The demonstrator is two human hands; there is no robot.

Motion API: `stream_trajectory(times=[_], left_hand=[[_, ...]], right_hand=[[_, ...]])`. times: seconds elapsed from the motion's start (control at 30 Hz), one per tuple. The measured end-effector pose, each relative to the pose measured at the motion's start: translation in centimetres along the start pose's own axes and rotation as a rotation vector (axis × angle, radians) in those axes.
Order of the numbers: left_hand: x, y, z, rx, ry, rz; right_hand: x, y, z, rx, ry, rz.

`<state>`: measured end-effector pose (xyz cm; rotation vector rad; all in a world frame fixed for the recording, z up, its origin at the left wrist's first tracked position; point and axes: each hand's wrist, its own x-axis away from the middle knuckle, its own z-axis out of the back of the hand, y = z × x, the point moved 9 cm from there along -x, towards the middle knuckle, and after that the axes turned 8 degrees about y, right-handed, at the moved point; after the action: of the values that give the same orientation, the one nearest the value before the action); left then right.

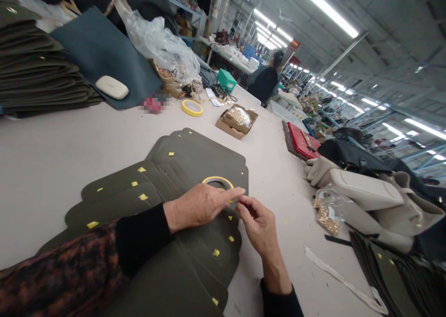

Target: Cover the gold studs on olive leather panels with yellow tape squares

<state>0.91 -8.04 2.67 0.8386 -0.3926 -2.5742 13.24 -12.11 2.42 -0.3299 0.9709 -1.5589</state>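
Note:
Several dark olive cut leather panels [195,159] lie fanned out on the white table, each with small yellow tape squares [143,197] stuck on. My left hand [198,204] rests on the panels with fingers stretched flat, covering part of a yellow tape roll [218,180]. My right hand [258,224] is just to its right, thumb and fingers pinched together at the left fingertips; what they pinch is too small to see.
A second tape roll [192,107] and a cardboard box of gold hardware [237,119] sit farther back. Stacked olive panels [38,71] are far left. Beige bags [365,191], a bag of gold fittings [329,212] and a red item [301,140] lie right. A person [265,80] works beyond.

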Motion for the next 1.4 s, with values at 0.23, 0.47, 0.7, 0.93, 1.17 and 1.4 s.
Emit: stream_trajectory(times=[0.23, 0.47, 0.7, 0.93, 1.17, 1.4], left_hand=[[0.0, 0.0, -0.1, -0.031, -0.011, 0.038], [-0.1, 0.0, 0.1, 0.043, -0.034, 0.077], [-0.4, 0.1, 0.2, -0.092, 0.044, 0.035], [-0.4, 1.6, -0.2, -0.154, 0.032, -0.004], [0.0, 0.2, -2.4, -0.239, -0.132, 0.061], [0.2, 0.2, -2.4, -0.233, -0.125, 0.054]], right_hand=[[0.4, -3.2, -1.0, 0.096, 0.026, 0.299], [0.9, -3.4, -0.8, 0.253, 0.171, 0.411], [0.2, -0.7, -0.9, 0.032, 0.178, 0.015], [-0.6, 8.0, -1.1, -0.389, 0.167, -0.576], [-2.3, 7.3, -1.4, -0.194, 0.05, -0.437], [-3.8, 4.5, -1.8, 0.265, -0.022, -0.13]])
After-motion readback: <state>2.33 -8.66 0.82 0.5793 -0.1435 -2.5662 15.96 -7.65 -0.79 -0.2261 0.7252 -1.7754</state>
